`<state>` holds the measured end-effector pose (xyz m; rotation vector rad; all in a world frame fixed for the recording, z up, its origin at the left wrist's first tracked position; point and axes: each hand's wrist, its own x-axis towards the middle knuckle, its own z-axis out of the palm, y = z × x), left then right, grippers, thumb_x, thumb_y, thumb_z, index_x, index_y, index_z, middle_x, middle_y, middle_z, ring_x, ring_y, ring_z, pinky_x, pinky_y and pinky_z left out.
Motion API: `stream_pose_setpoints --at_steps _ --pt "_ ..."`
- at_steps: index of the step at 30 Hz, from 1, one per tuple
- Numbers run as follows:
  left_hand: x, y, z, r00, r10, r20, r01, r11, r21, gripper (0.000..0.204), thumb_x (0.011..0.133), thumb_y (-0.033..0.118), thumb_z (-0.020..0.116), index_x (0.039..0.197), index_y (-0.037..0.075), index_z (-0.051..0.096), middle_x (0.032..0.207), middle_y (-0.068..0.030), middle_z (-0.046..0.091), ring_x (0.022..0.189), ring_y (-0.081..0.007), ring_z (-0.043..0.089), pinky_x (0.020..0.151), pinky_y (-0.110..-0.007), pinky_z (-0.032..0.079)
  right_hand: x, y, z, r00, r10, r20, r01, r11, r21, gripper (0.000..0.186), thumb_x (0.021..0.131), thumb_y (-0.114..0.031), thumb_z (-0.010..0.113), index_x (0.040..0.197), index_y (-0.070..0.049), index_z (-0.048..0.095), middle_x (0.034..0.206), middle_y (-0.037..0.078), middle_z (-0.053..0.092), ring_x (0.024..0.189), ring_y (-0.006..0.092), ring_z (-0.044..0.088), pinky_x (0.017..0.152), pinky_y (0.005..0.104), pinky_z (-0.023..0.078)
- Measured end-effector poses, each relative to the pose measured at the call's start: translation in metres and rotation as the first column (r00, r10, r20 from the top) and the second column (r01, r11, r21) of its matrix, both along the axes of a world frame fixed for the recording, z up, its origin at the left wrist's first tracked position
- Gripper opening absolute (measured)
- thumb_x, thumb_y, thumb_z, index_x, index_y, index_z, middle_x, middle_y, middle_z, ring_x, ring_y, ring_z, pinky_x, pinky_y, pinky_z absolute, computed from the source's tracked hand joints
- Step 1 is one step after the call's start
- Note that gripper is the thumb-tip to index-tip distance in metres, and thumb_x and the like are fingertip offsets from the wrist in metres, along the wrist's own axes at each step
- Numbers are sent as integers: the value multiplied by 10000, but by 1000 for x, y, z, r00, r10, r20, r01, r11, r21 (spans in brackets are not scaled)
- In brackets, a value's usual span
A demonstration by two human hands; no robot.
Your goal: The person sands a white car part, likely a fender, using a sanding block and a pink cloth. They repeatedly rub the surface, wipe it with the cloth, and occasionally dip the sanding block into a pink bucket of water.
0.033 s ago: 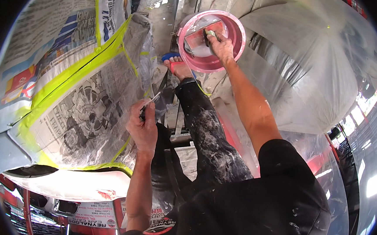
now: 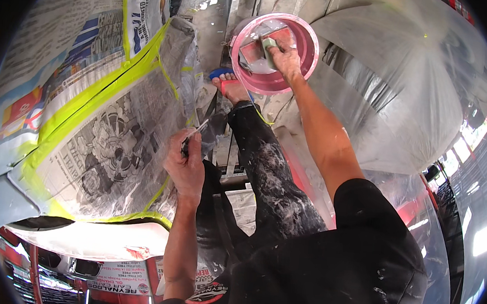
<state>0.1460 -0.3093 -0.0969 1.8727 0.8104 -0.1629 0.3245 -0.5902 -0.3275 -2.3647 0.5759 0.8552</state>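
Note:
My right hand (image 2: 285,61) reaches into a pink bucket (image 2: 312,44) and grips a pale green block (image 2: 269,52), which looks like a sponge or sanding pad. Beneath it in the bucket lie a red piece (image 2: 253,52) and cloudy whitish liquid. My left hand (image 2: 185,162) is closed near the paper-covered panel, around a thin, pale, edge-on tool (image 2: 202,126). A dark part shows between its fingers; the tool's exact kind is not clear.
To my left, newspaper (image 2: 108,148) and yellow-green tape (image 2: 100,99) cover a vehicle body, under clear plastic in places. Clear plastic sheeting (image 2: 394,95) drapes the right side. My foot (image 2: 234,89), in a blue slipper, stands beside the bucket.
The block in my right hand has turned slightly, so more of its pale green face shows. My left hand has barely moved.

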Motion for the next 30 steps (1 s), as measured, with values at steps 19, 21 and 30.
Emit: stream_pose_setpoints --at_steps 19,21,30 --pt "31 -35 -66 993 105 -50 -107 993 -48 131 979 109 697 1071 17 696 999 -120 733 876 -235 701 800 -356 544 -2 -6 38 930 343 -130 -344 939 17 619 922 -301 661 1471 -35 557 1206 257 716 1094 349 713 996 404 545" --pt "41 -48 -75 991 131 -26 -133 988 -80 138 974 115 699 1069 15 701 1005 -125 741 887 -243 709 807 -362 547 -10 13 103 967 256 -8 -245 932 265 610 916 -217 700 1478 -28 561 1228 204 705 1142 280 678 1024 361 505" --pt "66 -88 -69 820 530 -215 -545 611 -574 181 1023 137 662 1149 15 704 1091 -44 724 963 -131 661 894 -301 515 -56 69 197 923 231 307 -358 808 468 593 867 -58 731 1444 -42 593 1334 186 607 1226 344 598 1052 391 469"
